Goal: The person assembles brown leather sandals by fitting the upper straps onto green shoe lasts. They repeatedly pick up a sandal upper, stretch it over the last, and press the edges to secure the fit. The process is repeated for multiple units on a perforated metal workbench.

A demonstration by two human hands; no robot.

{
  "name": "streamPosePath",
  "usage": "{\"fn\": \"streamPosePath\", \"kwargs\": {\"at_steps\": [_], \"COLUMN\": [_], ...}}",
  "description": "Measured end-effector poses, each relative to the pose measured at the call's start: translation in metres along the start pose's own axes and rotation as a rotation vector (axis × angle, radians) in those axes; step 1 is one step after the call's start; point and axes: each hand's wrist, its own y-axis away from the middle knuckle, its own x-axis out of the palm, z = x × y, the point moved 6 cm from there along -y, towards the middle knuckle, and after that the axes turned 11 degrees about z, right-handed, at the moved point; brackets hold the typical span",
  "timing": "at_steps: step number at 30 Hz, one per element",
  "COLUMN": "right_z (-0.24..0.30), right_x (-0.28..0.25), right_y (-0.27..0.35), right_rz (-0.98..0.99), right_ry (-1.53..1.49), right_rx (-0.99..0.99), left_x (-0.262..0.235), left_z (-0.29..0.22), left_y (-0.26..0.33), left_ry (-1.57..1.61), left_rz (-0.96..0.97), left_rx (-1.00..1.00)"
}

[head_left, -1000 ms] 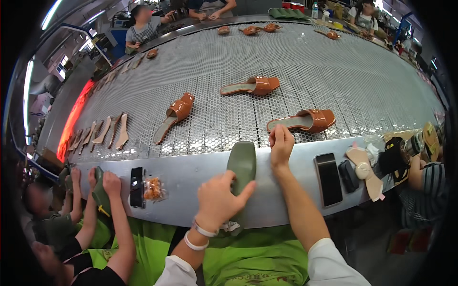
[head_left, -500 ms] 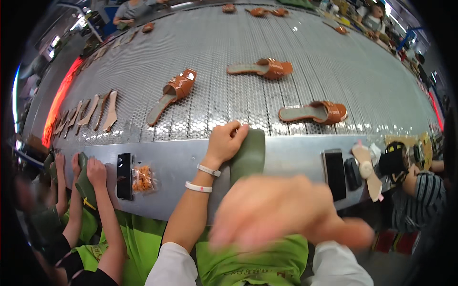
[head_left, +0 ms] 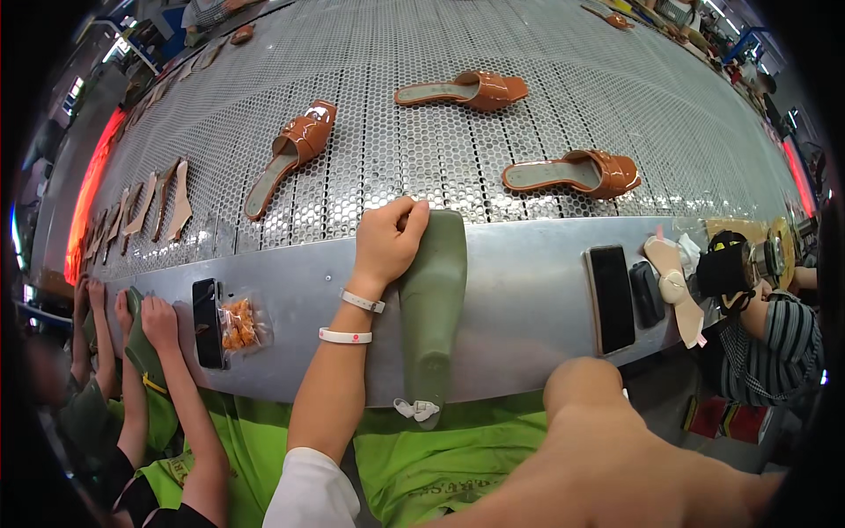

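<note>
A green shoe last (head_left: 433, 299) lies lengthwise on the metal ledge (head_left: 519, 299) in front of me. White material (head_left: 421, 410) is wound round its near end. My left hand (head_left: 387, 242) is closed at the far left edge of the last, its thumb against the side; the fingertips are hidden. My right hand (head_left: 607, 449) looms large and close at the lower right, raised off the ledge and apart from the last. Its fingers do not show clearly, and I cannot make out anything in it.
Three brown glossy slide sandals, one nearest at right (head_left: 598, 174), rest on the perforated metal surface (head_left: 370, 167). Phones (head_left: 609, 299) and a bag of orange bits (head_left: 239, 324) lie on the ledge. At left, a co-worker's hands (head_left: 158, 321) hold another green last.
My right hand has moved from over the last toward the lower right, uncovering the near end. The view has shifted slightly; my left hand stays at the last.
</note>
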Motion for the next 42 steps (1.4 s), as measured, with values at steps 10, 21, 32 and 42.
{"fn": "streamPosePath", "kwargs": {"at_steps": [10, 21, 32, 42], "right_z": [0.005, 0.004, -0.031, -0.032], "right_x": [0.004, 0.003, 0.021, 0.028], "right_y": [-0.001, -0.009, -0.024, -0.026], "right_rz": [-0.012, -0.035, -0.069, -0.091], "right_ry": [0.017, 0.044, 0.136, 0.150], "right_rx": [-0.043, -0.013, -0.002, 0.006], "left_x": [-0.011, -0.019, -0.029, -0.038], "left_z": [0.006, 0.012, 0.015, 0.017], "left_y": [0.005, 0.008, 0.014, 0.015], "left_ry": [-0.034, -0.012, -0.038, -0.037], "left_rz": [-0.021, -0.010, -0.005, -0.035], "left_rx": [0.004, -0.007, 0.023, 0.031]}}
